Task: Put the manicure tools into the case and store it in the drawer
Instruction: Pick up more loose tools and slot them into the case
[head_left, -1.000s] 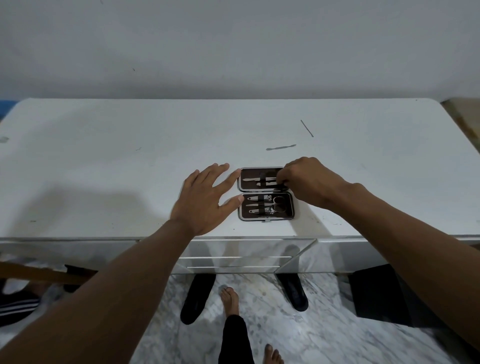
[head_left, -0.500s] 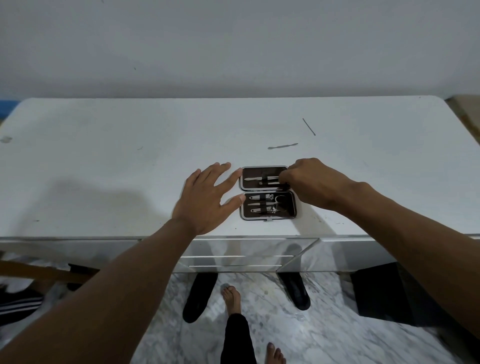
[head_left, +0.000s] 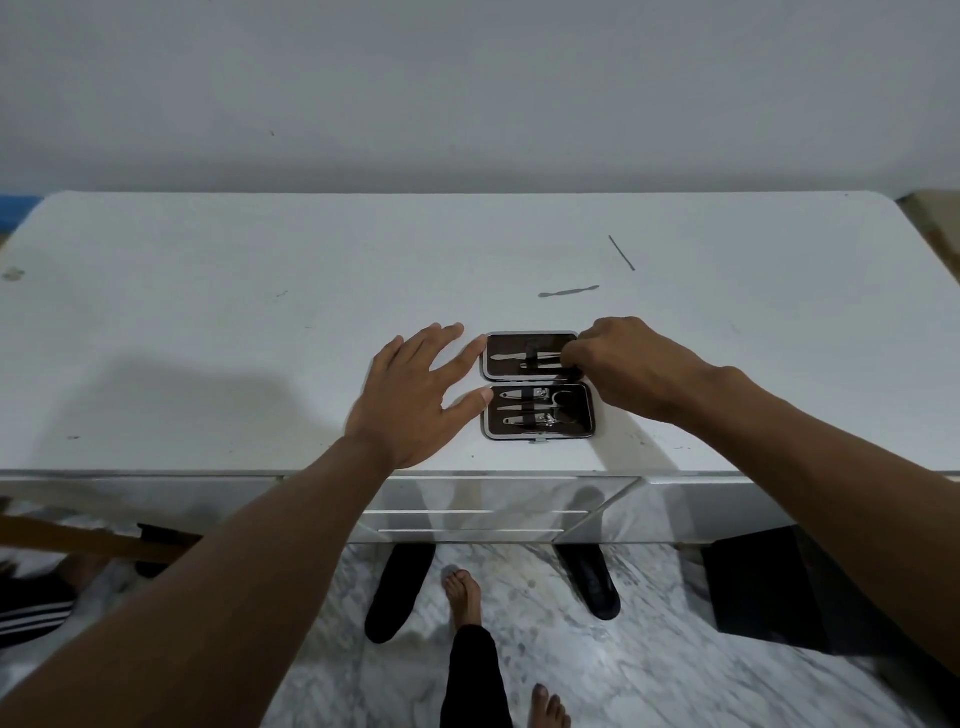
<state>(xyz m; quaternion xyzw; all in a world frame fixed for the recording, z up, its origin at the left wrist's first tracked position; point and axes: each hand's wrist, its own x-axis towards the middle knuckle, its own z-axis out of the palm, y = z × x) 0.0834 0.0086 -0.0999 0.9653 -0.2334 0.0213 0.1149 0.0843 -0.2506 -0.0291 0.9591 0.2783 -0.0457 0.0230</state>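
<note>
The case (head_left: 537, 385) lies open and flat near the front edge of the white tabletop (head_left: 208, 312), its two dark halves showing metal tools under elastic straps. The left hand (head_left: 415, 397) rests spread beside the case, fingers splayed, forefinger and thumb tips touching its left edge, holding nothing. The right hand (head_left: 626, 366) is curled over the right end of the upper half, fingertips pinched at a slim tool there; it seems to grip it, though the knuckles hide the contact. Farther back on the tabletop lie a flat cuticle pusher (head_left: 569, 291) and a thin needle-like tool (head_left: 622, 253), well apart from the case
</note>
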